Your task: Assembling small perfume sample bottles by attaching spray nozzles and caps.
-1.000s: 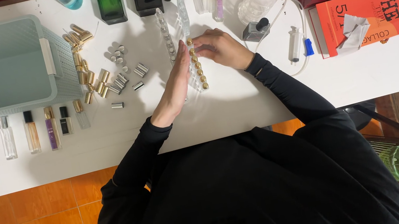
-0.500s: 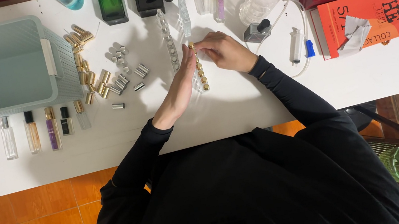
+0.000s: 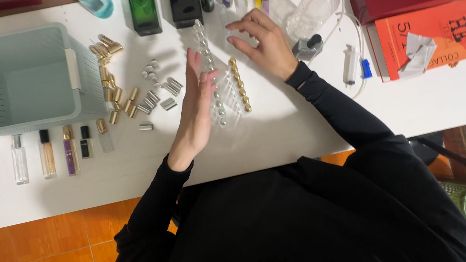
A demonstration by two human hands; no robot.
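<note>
Both hands open and empty: left hand (image 3: 195,109) edge-on beside the vial rows (image 3: 226,88), right hand (image 3: 261,42) hovering; nudge the rows gently, keeping them straight

The person wears a plain black long-sleeved top; snug ribbed cuffs end at the wrists, leaving the left hand (image 3: 195,109) and right hand (image 3: 266,44) bare
</note>
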